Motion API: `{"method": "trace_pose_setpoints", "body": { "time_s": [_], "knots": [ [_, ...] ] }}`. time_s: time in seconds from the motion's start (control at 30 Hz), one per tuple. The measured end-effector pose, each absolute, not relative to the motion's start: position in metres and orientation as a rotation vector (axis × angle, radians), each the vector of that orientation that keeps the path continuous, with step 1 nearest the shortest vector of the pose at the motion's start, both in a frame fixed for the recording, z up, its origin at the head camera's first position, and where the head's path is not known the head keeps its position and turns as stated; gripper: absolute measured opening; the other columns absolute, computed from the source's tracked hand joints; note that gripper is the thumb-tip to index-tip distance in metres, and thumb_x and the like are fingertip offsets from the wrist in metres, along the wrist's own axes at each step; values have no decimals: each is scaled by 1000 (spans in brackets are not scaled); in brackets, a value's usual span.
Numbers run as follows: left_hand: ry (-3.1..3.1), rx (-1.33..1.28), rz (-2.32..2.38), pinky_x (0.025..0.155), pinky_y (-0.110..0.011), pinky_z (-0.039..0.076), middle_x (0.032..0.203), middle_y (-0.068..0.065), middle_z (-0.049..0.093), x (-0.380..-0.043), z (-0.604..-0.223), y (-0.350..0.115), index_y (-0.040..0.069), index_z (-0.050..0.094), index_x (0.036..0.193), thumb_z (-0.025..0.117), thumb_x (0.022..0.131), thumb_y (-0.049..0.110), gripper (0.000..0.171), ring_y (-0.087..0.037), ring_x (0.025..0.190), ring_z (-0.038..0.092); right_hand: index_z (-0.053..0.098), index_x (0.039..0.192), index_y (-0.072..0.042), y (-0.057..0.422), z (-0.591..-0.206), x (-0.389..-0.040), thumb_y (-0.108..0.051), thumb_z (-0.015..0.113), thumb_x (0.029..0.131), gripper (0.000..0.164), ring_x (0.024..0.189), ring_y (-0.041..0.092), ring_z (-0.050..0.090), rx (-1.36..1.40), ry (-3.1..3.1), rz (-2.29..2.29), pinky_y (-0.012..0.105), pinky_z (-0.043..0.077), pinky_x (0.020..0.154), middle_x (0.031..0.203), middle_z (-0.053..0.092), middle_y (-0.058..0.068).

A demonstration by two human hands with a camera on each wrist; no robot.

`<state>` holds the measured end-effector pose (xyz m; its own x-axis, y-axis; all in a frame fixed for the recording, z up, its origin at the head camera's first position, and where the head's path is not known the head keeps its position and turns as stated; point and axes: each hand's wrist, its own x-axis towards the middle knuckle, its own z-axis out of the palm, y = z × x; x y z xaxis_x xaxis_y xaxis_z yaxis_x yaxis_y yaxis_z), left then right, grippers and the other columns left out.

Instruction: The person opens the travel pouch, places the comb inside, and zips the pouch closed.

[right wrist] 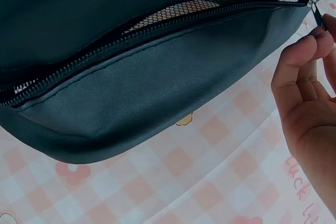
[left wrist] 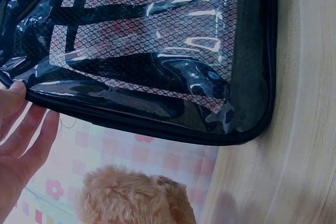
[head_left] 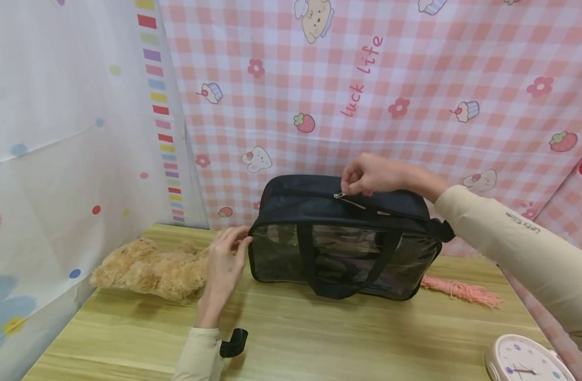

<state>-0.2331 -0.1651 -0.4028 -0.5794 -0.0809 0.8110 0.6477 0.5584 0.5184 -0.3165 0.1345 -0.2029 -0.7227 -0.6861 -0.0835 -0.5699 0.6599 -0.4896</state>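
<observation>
A black bag (head_left: pixel 276 203) with see-through panels and a drooping handle stands upright on the table. At its left edge my left hand (head_left: pixel 226 259) pinches the piped rim, thumb in front and fingers behind, as the left wrist view shows. Above the bag, my right hand (head_left: pixel 378 173) pinches the zipper pull (right wrist: pixel 318 17) between thumb and fingers. The zipper (right wrist: pixel 68 72) gapes along the top on the right side of the pull, and mesh shows through the gap. Dark straps and mesh are visible behind the clear panel (left wrist: pixel 199 40).
Left of the bag a fluffy tan plush toy (head_left: pixel 152 270) lies on the wooden table (head_left: pixel 310 338). A bundle of pink cord (head_left: pixel 462 291) lies to the right. Near the front right corner is a pale round clock (head_left: pixel 529 360). A checked curtain (head_left: pixel 281 95) hangs close behind.
</observation>
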Motion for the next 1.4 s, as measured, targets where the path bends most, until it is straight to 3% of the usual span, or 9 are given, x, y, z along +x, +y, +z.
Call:
{"method": "trace_pose_setpoints", "body": {
  "time_s": [1.4],
  "knots": [
    [-1953,-459,-1101,65,-26,56,88,-10,66,-231,-403,-167,0,69,99,69,84,-3,15,-21,81,61,67,92,-1,156,-197,-313,-6,58,94,11,60,21,51,-964,2573,-597,37,50,58,81,66,11]
  ]
}}
